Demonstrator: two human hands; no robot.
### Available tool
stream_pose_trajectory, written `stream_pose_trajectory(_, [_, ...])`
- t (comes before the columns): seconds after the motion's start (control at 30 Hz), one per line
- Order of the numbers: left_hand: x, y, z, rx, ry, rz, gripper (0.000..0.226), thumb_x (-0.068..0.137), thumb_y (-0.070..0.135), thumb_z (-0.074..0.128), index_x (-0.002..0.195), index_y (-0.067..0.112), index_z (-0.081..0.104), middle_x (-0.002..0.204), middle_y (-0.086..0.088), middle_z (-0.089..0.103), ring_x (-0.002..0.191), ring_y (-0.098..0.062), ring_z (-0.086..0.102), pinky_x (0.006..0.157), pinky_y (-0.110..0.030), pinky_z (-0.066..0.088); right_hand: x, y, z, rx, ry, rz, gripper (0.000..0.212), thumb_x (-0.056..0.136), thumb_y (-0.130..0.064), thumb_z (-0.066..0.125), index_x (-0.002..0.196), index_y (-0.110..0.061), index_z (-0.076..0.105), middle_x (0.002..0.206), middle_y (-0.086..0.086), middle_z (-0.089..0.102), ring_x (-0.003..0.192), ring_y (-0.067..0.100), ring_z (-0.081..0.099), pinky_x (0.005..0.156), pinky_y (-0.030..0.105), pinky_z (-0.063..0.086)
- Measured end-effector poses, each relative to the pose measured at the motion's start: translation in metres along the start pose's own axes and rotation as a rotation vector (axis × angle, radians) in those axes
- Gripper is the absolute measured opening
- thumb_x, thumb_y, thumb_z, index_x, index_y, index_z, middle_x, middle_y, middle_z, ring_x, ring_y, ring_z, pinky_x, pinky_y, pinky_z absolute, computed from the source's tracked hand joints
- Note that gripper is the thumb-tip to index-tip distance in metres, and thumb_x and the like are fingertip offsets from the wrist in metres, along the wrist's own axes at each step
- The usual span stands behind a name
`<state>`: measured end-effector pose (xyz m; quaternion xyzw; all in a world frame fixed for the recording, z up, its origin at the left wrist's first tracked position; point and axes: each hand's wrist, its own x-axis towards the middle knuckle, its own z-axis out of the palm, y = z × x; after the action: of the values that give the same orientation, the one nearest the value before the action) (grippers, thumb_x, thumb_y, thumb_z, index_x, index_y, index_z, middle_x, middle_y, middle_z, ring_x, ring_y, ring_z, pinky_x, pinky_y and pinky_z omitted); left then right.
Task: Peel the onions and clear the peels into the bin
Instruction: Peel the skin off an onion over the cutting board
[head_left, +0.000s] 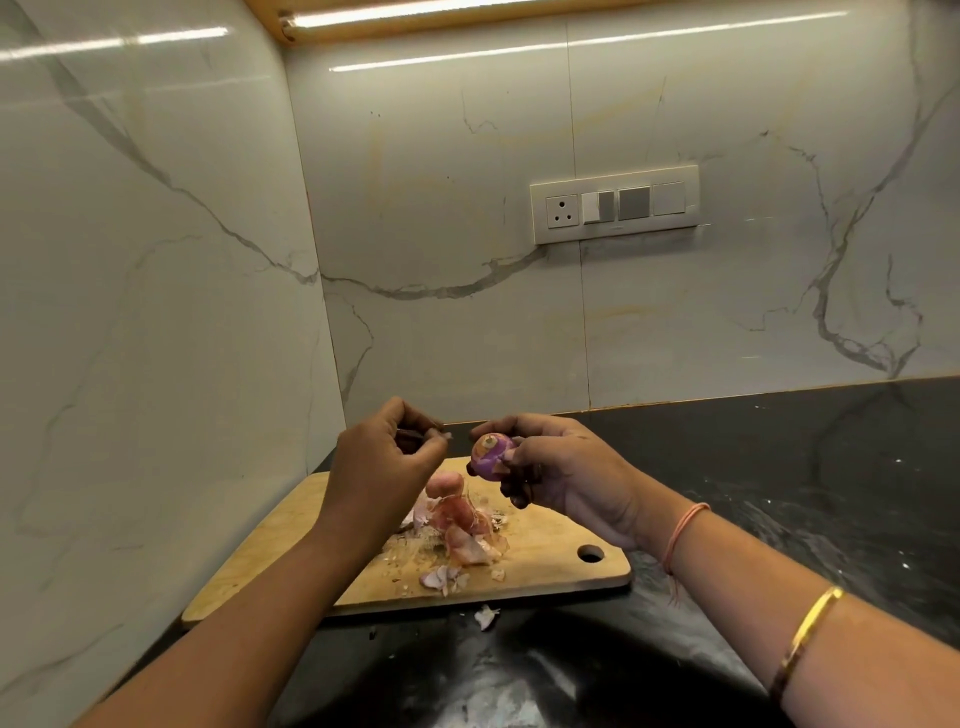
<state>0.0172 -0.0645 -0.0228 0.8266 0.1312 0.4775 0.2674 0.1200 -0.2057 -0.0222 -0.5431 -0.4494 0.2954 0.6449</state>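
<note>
Onion (491, 456), purple and almost bare, held up above the chopping board (545, 566) in the right hand (566, 480), fingers curled round it, root end turned toward the camera. Left hand (384, 452) just beside it, apart from the bulb, fingertips closed in a pinch on what looks like a sliver of peel (445, 437); too small to be sure of more. Heap of pink peels (460, 525) lying on the board below both hands, a smaller cluster (441, 578) near the front edge, and one stray scrap (487, 617) off the board on the dark desk (779, 493). No bin in view.

Risks from here, by judgement: slick, freshly stripped flesh liable to squirt out of a loose grip and roll over the desk, especially with the bulb held high rather than resting on the board. Sliver liable to flutter wide of the heap if let go from this height, adding to the litter on the desk. Dry skins light enough to scatter with one sweep of the left forearm, lying low over the board's near edge. Carrying loose peels by hand to an unseen bin likely to drop more on the way; tipping them off the board over the bin probably safer
</note>
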Motion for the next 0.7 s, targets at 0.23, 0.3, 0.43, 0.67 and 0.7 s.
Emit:
stream_pose_trajectory(0.23, [-0.007,0.009,0.002,-0.156,-0.201,0.028,0.024,0.082,0.008,0.064,0.082,0.032,0.063,0.08,0.007,0.069,0.073,-0.007,0.068,0.064,-0.019,0.056,0.003,0.002,-0.002,-0.003,0.059,-0.016,0.028,0.092,0.001,0.04,0.104,-0.011,0.061,0.091,0.01,0.059,0.067,0.014,0.05,0.059,0.025,0.039])
stream_pose_trajectory(0.3, [-0.009,0.012,0.004,-0.18,-0.23,0.017,0.016,0.08,0.017,0.068,0.082,0.031,0.064,0.079,0.009,0.069,0.073,-0.005,0.067,0.066,-0.021,0.056,0.002,0.002,-0.002,-0.01,0.065,-0.024,0.023,0.092,0.0,0.043,0.103,-0.011,0.059,0.089,0.008,0.058,0.067,0.014,0.049,0.059,0.025,0.039])
stream_pose_trajectory(0.43, [-0.009,0.012,0.006,-0.2,-0.228,-0.054,0.009,0.076,0.021,0.071,0.08,0.023,0.063,0.077,0.005,0.068,0.07,-0.007,0.068,0.066,-0.024,0.057,0.002,0.002,-0.001,-0.112,0.066,-0.041,0.019,0.091,0.0,0.047,0.102,-0.011,0.058,0.09,0.007,0.058,0.068,0.013,0.05,0.058,0.024,0.04])
stream_pose_trajectory(0.67, [-0.008,0.014,0.006,-0.234,-0.241,-0.131,0.004,0.078,0.011,0.069,0.077,0.011,0.065,0.074,-0.004,0.069,0.07,-0.015,0.068,0.071,-0.036,0.058,0.001,0.002,-0.001,-0.224,0.075,-0.054,0.022,0.092,-0.001,0.049,0.109,-0.01,0.059,0.095,0.008,0.059,0.07,0.012,0.051,0.062,0.023,0.043])
stream_pose_trajectory(0.7, [-0.008,0.014,0.006,-0.226,-0.236,-0.126,0.004,0.078,0.011,0.069,0.077,0.01,0.065,0.073,-0.004,0.068,0.069,-0.016,0.068,0.071,-0.036,0.058,0.001,0.002,-0.001,-0.232,0.076,-0.054,0.022,0.093,-0.002,0.049,0.11,-0.011,0.059,0.095,0.007,0.059,0.07,0.011,0.052,0.062,0.022,0.044])
